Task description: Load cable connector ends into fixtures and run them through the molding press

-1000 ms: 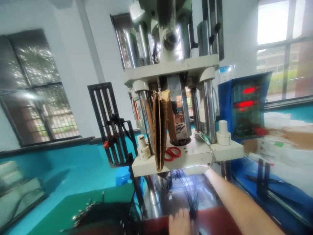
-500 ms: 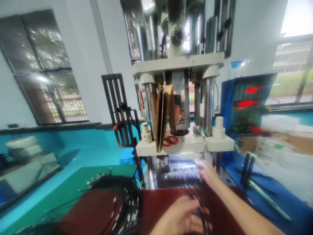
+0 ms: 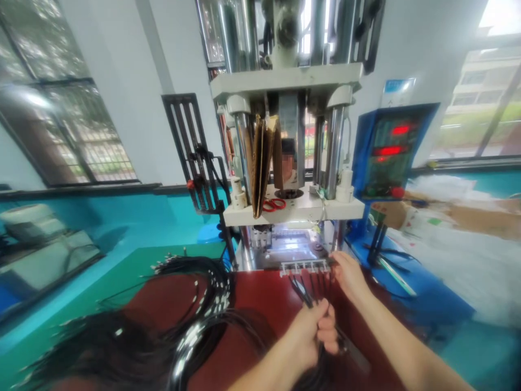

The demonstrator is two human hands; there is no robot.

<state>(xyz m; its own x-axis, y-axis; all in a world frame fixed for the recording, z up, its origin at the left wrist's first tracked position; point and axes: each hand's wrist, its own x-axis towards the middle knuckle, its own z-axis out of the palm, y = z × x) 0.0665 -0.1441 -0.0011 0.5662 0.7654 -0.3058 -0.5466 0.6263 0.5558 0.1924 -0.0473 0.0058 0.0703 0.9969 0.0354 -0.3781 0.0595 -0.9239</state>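
Left hand (image 3: 315,331) grip closed around black wire bundle (image 3: 306,289), low over red bench (image 3: 252,293). Right hand (image 3: 348,274) at right end of white connector strip (image 3: 305,266) before press (image 3: 293,206); cannot tell if pinching. Step, likely: handling strip at press mouth. Next calls for 2 hands in step, wires untangled.

A small factory workshop: a cable-assembly station. A tall press (image 3: 285,81) fills the middle, with white steel plates carried on polished columns (image 3: 331,146) and a lit work bay beneath. Just to its right stands a blue control box (image 3: 386,152) with glowing red digits. Big bundles of black cables (image 3: 203,288) with metal-tipped ends lie heaped on a red mat (image 3: 260,293) over a green bench (image 3: 122,277). Red scissors (image 3: 273,205) and folded cardboard (image 3: 260,163) sit on the press's lower plate. A black metal rack (image 3: 187,146) stands left of the press. The walls are white above and teal below, with large grilled windows (image 3: 81,130) — plain industrial fittings.
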